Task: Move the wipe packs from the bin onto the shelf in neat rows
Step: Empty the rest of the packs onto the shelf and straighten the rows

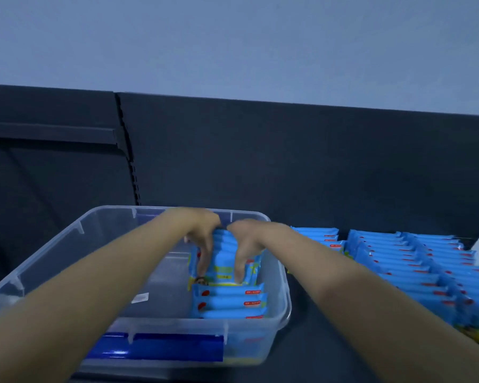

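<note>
Your left hand (202,233) and right hand (249,239) reach together into the clear plastic bin (47,258), which sits on the dark shelf (324,335) toward its left end. Both hands are clamped on one bundle of blue wipe packs (224,255) standing on edge against the bin's right wall: your left fingers run down the bundle's left side, your right fingers down its front face, and your knuckles nearly meet above it. The picture is blurred around the hands, so you cannot tell whether the bundle is lifted clear of the bin floor.

In front of the gripped bundle, at the bin's near right corner, a short row of packs (230,302) lies stacked with red marks showing on their edges. The left half of the bin floor is bare except for a small white label (140,297). A blue handle strip (161,348) runs along the bin's near wall.

To the right of the bin, well apart from your hands, shelved packs (398,261) stand in tight rows that stretch from the shelf's back panel toward its front edge, each pack on edge and touching its neighbours. A smaller group (318,237) stands just beside the bin's far right corner. Behind everything rises the dark back panel (288,161), with a pale wall (233,45) above it.
</note>
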